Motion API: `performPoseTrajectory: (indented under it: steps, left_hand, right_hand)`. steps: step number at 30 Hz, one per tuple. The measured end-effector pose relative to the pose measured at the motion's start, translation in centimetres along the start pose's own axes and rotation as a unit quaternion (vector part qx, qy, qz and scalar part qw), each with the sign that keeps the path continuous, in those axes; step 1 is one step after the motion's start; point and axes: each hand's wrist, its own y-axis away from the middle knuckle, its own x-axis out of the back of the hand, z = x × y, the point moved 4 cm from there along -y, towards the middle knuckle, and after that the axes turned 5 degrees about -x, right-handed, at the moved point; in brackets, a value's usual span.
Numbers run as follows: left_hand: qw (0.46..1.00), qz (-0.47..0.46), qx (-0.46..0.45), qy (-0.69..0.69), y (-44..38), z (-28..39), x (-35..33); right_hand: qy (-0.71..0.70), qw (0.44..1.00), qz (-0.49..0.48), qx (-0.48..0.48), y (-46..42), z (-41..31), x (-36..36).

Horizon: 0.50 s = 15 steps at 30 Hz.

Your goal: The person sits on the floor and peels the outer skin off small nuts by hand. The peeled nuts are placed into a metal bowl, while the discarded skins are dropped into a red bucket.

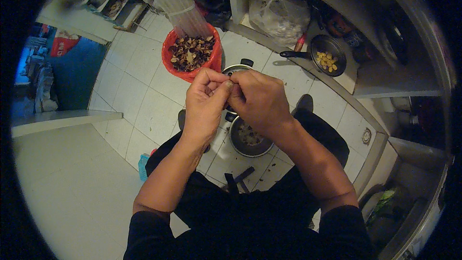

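My left hand (205, 103) and my right hand (261, 99) meet at the fingertips, raised above the floor in front of me. Both are bent into a pinch, and whatever lies between the tips is too small or hidden to make out. Below them, a pot with dark handles (247, 62) is mostly covered by my hands. Closer to me, a round dark pan (251, 150) holds small brownish pieces, its upper right edge behind my right forearm. Just beyond my left hand stands a bin lined with a red plastic bag (169, 61), filled with brown shells or peelings (191, 55).
A bundle of clear tubes or sticks (184, 11) rises from the bin. On the low shelf at right sits a small frying pan (314, 45) with yellow pieces (326, 61), near a stuffed plastic bag (279, 18). A light-blue plastic basket (143, 167) is beside my left leg. Scraps dot the tiles.
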Motion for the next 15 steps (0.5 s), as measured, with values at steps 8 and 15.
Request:
performPoseTrajectory:
  steps: [8, 15]
  left_hand:
    - [1.000, 0.006, -0.003, -0.021, -0.2, 0.2, -0.2]
    - [1.000, -0.010, -0.003, 0.002, -0.5, 0.9, -0.2]
  right_hand:
    - [-0.021, 0.999, 0.042, -0.003, -0.1, -0.1, 0.0]
    - [-0.097, 0.991, 0.038, -0.081, -0.5, 0.4, 1.2]
